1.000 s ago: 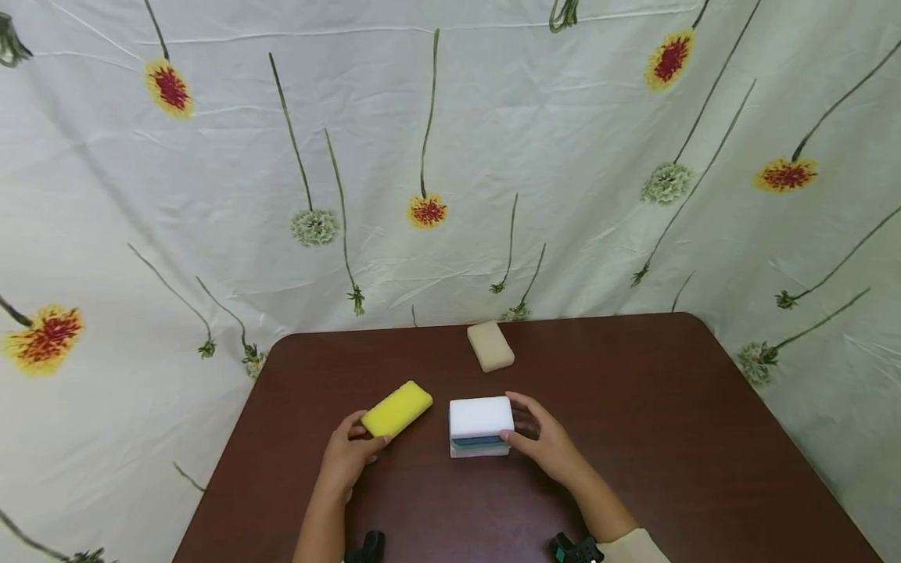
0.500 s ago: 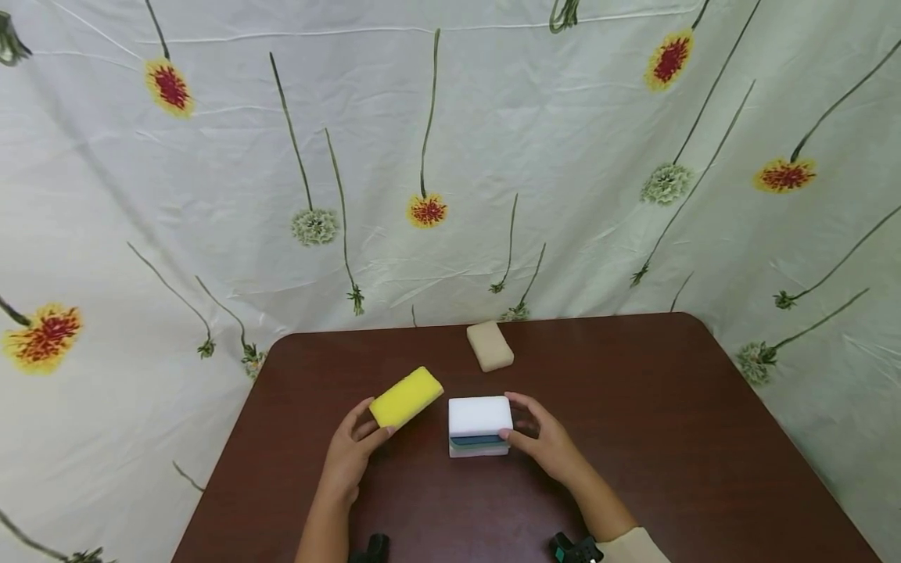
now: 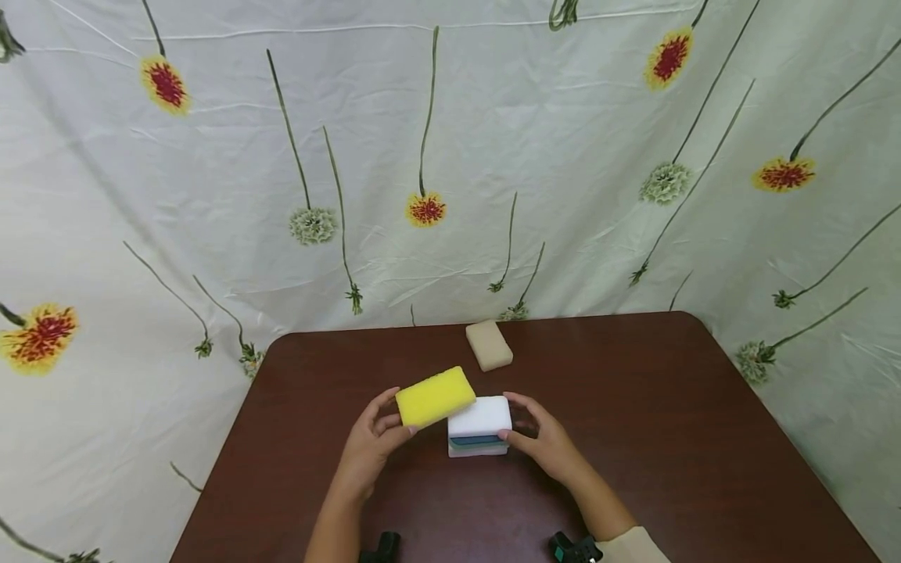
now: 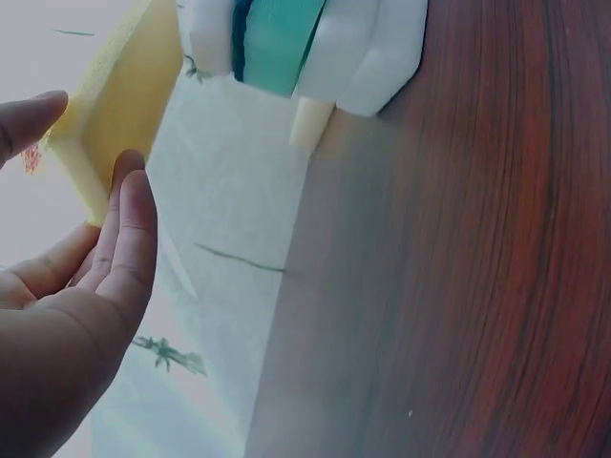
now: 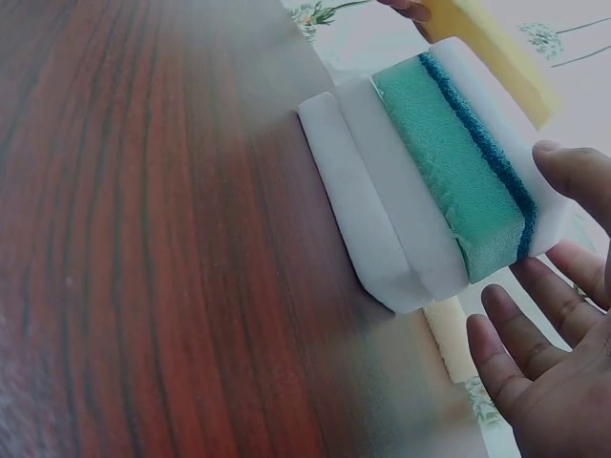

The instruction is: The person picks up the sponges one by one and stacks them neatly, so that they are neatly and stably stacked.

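My left hand point(image 3: 375, 434) holds a yellow sponge point(image 3: 435, 396) by its left end, thumb in front and fingers behind. The sponge is raised and tilted, its right end overlapping the near stack in the head view. That stack has a white sponge point(image 3: 479, 417) on top, a green sponge point(image 5: 449, 162) with a dark blue scouring layer beneath it, and two white blocks point(image 5: 358, 191) at the bottom. My right hand point(image 3: 545, 438) grips the top white sponge at its right end, thumb at the front corner and fingers behind. In the right wrist view its lower fingers stand beside the stack.
A beige sponge point(image 3: 489, 346) lies near the far edge of the dark brown table point(image 3: 633, 391). Behind the table hangs a white cloth point(image 3: 584, 211) printed with flowers. Black wrist devices point(image 3: 576, 549) show at the bottom of the head view.
My left hand has lifted the yellow sponge and carried it to the right, from the left of the stack to its upper left corner. The right hand and the stack have stayed put.
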Action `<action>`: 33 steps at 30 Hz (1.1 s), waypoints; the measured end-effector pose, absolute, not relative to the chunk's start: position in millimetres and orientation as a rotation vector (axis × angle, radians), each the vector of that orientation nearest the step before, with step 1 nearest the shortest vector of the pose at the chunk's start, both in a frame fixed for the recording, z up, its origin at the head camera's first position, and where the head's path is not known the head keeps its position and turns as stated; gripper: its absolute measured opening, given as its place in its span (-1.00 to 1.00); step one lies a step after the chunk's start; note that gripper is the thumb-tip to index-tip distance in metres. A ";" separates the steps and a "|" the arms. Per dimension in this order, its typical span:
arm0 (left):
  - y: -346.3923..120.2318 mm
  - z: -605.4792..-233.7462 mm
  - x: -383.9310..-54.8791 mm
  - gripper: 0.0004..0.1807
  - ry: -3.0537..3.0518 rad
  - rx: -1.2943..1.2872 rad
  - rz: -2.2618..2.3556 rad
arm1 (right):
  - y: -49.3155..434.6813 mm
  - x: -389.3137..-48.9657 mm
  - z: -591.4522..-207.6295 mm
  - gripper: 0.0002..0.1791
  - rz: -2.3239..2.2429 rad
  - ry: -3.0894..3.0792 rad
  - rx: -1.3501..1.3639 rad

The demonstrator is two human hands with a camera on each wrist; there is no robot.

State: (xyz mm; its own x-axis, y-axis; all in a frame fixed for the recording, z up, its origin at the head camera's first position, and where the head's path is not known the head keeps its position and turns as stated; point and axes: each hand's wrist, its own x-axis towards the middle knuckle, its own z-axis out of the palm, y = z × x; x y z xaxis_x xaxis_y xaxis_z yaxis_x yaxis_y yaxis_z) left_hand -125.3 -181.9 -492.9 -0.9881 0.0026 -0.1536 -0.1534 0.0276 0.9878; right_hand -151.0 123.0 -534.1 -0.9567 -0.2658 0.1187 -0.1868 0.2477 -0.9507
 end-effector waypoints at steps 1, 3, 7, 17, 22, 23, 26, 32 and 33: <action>-180.1 -492.8 -125.3 -0.22 2.163 -0.152 2.114 | 123.1 -150.9 -533.9 -0.28 -1.833 2.427 -0.438; -176.9 -492.6 -125.0 -0.21 2.172 -0.127 2.107 | 123.2 -150.8 -533.8 -0.28 -1.830 2.427 -0.438; -170.7 -492.7 -124.0 -0.19 2.198 -0.072 2.082 | 123.2 -150.9 -534.0 -0.27 -1.830 2.422 -0.439; -156.2 -492.5 -125.9 -0.19 2.185 -0.008 2.052 | 121.1 -150.1 -533.9 -0.28 -1.847 2.423 -0.457; -149.8 -494.7 -128.0 -0.21 2.207 0.002 2.029 | 119.5 -150.0 -534.3 -0.31 -1.844 2.428 -0.448; -148.7 -495.0 -128.2 -0.22 2.209 0.005 2.029 | 119.2 -149.9 -534.1 -0.31 -1.844 2.419 -0.440; -145.7 -495.7 -128.3 -0.22 2.190 0.014 2.035 | 118.4 -148.9 -533.2 -0.30 -1.841 2.391 -0.399; -141.6 -496.2 -128.6 -0.21 2.138 0.039 2.059 | 117.6 -146.6 -531.5 -0.25 -1.832 2.340 -0.361; -141.2 -496.1 -128.6 -0.21 2.134 0.043 2.058 | 117.5 -146.5 -531.4 -0.25 -1.834 2.333 -0.362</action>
State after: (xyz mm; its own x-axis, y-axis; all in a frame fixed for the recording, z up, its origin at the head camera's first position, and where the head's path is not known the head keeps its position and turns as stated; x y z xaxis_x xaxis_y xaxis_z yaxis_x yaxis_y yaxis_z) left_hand -128.6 -141.2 -496.1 -0.9840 0.1429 -0.1066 -0.1014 0.0435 0.9939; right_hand -146.5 117.5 -531.4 -0.9592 -0.2811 0.0291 -0.0946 0.2225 -0.9703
